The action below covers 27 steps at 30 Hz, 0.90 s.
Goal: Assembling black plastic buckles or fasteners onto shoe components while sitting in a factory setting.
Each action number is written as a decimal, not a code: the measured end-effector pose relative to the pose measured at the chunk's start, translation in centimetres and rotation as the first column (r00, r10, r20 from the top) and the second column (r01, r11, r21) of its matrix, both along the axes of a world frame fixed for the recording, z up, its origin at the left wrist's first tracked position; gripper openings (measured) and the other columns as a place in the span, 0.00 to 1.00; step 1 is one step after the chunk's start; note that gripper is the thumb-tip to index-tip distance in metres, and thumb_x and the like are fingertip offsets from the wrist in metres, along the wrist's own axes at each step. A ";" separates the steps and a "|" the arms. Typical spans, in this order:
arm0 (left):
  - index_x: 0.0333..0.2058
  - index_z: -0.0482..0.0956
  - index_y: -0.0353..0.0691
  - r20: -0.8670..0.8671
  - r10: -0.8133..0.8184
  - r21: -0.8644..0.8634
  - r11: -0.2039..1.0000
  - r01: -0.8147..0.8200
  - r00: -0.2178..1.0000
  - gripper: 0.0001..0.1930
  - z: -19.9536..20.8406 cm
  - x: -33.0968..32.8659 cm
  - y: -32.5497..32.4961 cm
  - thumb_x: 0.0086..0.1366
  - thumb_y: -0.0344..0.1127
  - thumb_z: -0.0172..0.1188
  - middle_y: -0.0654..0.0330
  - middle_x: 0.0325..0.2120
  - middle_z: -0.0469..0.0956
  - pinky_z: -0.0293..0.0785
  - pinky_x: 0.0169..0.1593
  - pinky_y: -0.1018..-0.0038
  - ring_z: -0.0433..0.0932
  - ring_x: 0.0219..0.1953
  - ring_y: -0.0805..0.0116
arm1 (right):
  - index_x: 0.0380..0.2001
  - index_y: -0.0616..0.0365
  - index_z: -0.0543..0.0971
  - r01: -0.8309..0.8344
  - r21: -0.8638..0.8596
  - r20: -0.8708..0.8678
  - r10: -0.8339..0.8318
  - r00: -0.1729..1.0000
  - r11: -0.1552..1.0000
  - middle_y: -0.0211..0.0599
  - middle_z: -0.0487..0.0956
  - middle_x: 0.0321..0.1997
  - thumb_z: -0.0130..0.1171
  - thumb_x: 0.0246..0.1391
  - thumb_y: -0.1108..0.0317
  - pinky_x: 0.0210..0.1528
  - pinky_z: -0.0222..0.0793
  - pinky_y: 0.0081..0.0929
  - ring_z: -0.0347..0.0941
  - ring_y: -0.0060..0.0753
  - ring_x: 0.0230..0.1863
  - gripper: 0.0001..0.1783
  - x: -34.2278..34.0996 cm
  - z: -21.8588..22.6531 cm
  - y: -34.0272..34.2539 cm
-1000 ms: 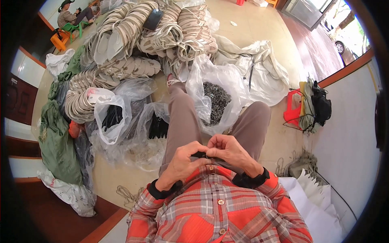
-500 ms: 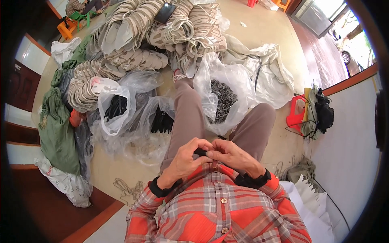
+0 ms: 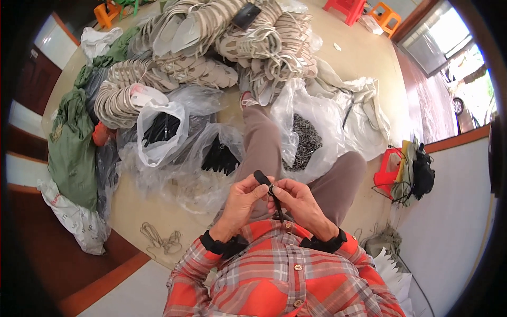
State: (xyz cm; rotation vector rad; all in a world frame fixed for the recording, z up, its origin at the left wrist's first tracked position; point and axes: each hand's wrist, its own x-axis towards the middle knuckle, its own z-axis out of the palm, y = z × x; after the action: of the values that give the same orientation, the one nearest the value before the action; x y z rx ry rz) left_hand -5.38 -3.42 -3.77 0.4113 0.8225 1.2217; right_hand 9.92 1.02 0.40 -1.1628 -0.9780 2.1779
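Observation:
Between my hands, above my lap, is a narrow black strap (image 3: 261, 177) with a rounded end that points up and away from me. Its other end hangs toward my shirt. My left hand (image 3: 238, 206) pinches the strap from the left side. Thumb and fingers of my right hand (image 3: 302, 205) grip it from the right, at a small shiny metal piece, perhaps a buckle, mostly covered by the fingertips. Beyond my knees, a clear plastic bag (image 3: 331, 129) stands open with many small dark metal pieces (image 3: 305, 143) inside.
Black straps (image 3: 161, 128) fill a white plastic bag left of my leg; more black straps (image 3: 219, 157) lie beside it. Beige shoe uppers (image 3: 198, 31) are heaped ahead with a phone (image 3: 246, 16) on top. A green sack (image 3: 74, 153) stands left, a red bag (image 3: 388, 171) right.
The strap, mostly hidden in my fingers before, now shows its rounded end above them and its tail below. My fingers have shifted along it, and the whole view has swung slightly.

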 end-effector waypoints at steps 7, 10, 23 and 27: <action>0.45 0.72 0.35 0.140 0.191 -0.132 0.976 -0.173 0.972 0.13 -2.3 -2.1 0.7 0.63 0.32 0.51 0.65 0.32 0.73 0.69 0.35 0.80 0.71 0.33 0.76 | 0.38 0.69 0.70 -0.112 0.217 0.224 0.062 0.973 0.970 0.38 0.77 0.32 0.52 0.55 0.71 0.39 0.70 0.20 0.74 0.24 0.34 0.11 -4.0 -3.8 1.4; 0.39 0.72 0.36 0.019 0.396 -0.203 0.901 -0.384 0.918 0.09 -6.9 -6.8 2.4 0.63 0.34 0.51 0.62 0.30 0.75 0.71 0.32 0.79 0.74 0.31 0.74 | 0.41 0.69 0.70 -0.145 0.286 0.308 0.053 0.950 0.947 0.39 0.77 0.35 0.52 0.55 0.72 0.44 0.69 0.22 0.74 0.26 0.39 0.12 -4.6 -4.7 1.3; 0.36 0.75 0.32 -0.986 -0.167 -0.160 0.942 -0.294 0.001 0.10 -32.6 -16.1 13.2 0.55 0.30 0.54 0.45 0.34 0.76 0.69 0.42 0.58 0.73 0.38 0.45 | 0.40 0.70 0.72 -0.032 -0.090 0.427 0.068 0.902 0.995 0.41 0.78 0.33 0.50 0.55 0.71 0.40 0.69 0.21 0.74 0.27 0.34 0.12 -2.1 -5.3 6.0; 0.37 0.75 0.34 -0.997 0.072 0.063 0.916 -0.396 0.008 0.10 -32.1 -17.6 11.6 0.57 0.27 0.51 0.45 0.36 0.75 0.68 0.44 0.61 0.73 0.41 0.48 | 0.39 0.70 0.72 -0.054 -0.109 0.424 0.096 0.901 0.993 0.41 0.78 0.31 0.51 0.55 0.72 0.39 0.70 0.22 0.74 0.27 0.33 0.12 -3.4 -5.2 6.4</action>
State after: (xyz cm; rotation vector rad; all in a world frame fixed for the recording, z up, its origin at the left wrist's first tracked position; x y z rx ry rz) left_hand -22.96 8.19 -35.83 1.0200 2.4050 0.9505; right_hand 6.52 7.46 -4.82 -1.7281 -1.1190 2.0868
